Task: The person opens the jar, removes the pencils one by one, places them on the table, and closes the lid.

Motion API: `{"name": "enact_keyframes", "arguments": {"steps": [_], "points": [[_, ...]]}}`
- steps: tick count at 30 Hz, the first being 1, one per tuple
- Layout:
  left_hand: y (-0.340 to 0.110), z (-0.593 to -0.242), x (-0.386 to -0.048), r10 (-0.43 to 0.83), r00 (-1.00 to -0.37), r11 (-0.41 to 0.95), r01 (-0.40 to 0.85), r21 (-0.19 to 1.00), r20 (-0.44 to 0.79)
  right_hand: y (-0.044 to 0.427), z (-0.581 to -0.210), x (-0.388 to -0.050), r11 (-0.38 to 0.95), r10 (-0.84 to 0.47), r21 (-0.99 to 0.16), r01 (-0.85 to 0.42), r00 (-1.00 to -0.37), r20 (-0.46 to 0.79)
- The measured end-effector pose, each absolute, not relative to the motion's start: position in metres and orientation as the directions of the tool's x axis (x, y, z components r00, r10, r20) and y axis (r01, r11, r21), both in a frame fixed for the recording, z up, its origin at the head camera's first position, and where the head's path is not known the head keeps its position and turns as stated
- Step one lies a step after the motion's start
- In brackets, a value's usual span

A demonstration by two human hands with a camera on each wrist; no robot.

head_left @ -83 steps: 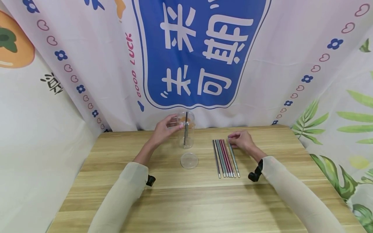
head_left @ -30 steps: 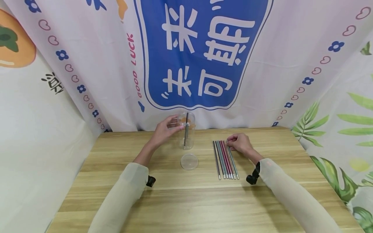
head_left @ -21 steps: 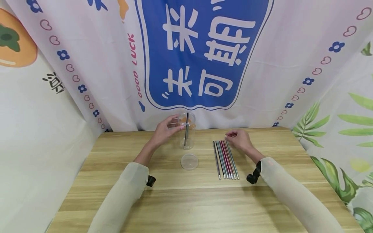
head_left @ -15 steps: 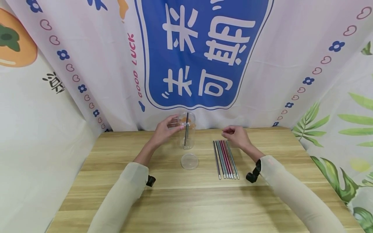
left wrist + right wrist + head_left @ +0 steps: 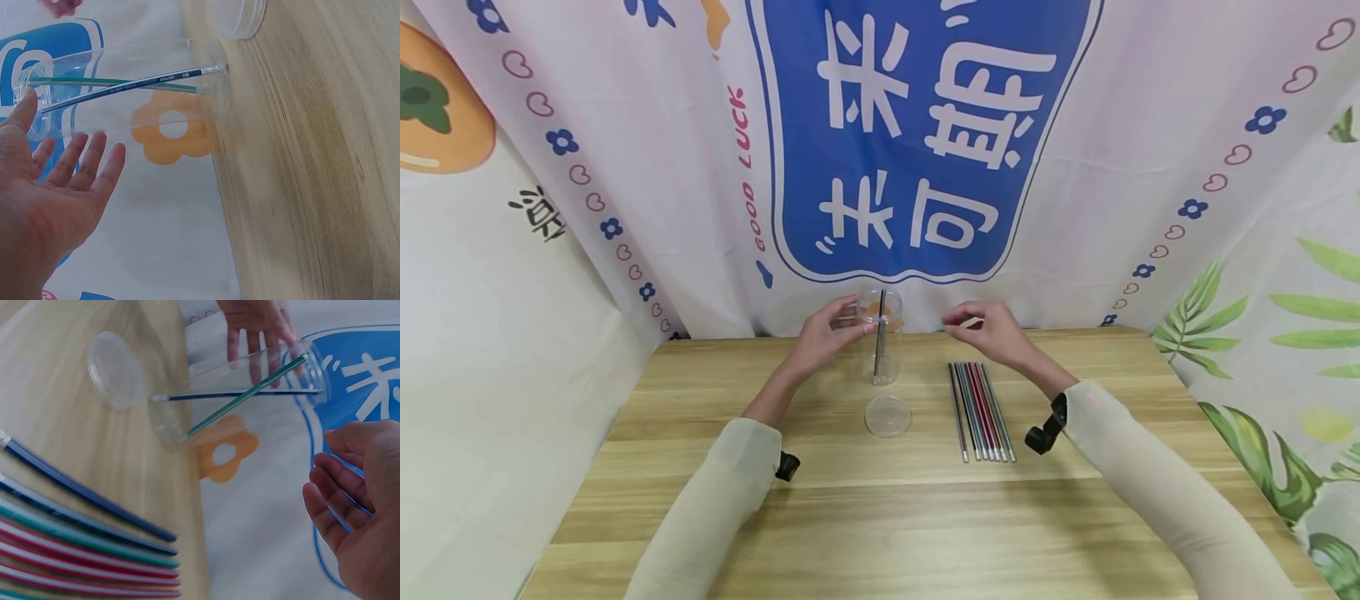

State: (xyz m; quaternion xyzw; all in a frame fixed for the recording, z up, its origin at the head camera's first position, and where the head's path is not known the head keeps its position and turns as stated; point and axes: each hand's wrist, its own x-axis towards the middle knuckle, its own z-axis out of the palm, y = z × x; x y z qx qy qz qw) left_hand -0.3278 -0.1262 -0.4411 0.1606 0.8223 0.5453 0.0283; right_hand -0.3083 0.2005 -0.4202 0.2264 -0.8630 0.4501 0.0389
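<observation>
A clear plastic cylindrical jar (image 5: 892, 354) stands upright near the table's back edge. My left hand (image 5: 822, 337) is beside its upper part, thumb at the rim and the other fingers straight and spread along the side. Inside the jar lean a dark blue pencil (image 5: 150, 82) and a green pencil (image 5: 219, 414), crossing each other. My right hand (image 5: 992, 329) hovers behind the row of pencils (image 5: 980, 408), fingers loosely bent with nothing between them. The row holds several blue, green and red-toned pencils lying side by side, silvery ends toward me.
A round clear lid (image 5: 887, 417) lies on the wooden table (image 5: 880, 533) in front of the jar. A white printed curtain (image 5: 1075, 250) hangs right behind the table's back edge.
My right hand pushed the outermost right pencil against the row, let go, then rose and moved left toward the jar. My left hand and the jar stayed in place.
</observation>
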Motion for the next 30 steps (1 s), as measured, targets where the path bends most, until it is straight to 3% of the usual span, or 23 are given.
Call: {"name": "enact_keyframes", "arguments": {"steps": [16, 30], "points": [[-0.126, -0.439, -0.327, 0.301, -0.945, 0.339, 0.23, 0.912, 0.127, 0.149, -0.377, -0.315, 0.443, -0.35, -0.754, -0.484, -0.868, 0.352], [-0.127, -0.44, -0.326, 0.32, -0.936, 0.316, 0.252, 0.915, 0.148, 0.115, -0.363, -0.314, 0.441, -0.338, -0.8, -0.408, -0.901, 0.273]]}}
